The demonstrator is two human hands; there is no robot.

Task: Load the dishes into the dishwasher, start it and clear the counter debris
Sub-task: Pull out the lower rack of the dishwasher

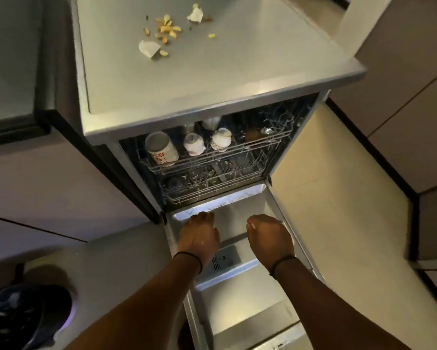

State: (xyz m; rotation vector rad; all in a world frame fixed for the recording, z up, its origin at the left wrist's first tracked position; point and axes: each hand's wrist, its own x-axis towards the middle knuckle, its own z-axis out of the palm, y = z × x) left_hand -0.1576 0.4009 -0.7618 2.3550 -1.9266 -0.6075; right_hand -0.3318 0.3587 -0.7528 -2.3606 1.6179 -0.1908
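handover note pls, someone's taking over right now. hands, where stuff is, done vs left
Left hand: over the open dishwasher door, fingers curled, holding nothing.
Right hand: the same, beside it, empty.
Upper rack: pushed in, holds a floral mug and two white cups. Lower rack is dim; contents unclear.
Countertop: food scraps and two crumpled papers at the far end.
Done: dishes look loaded.
Left: shut the door, start the cycle, clear the debris.

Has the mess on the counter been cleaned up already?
No, food scraps and crumpled bits of paper still lie scattered on the counter above the open dishwasher.
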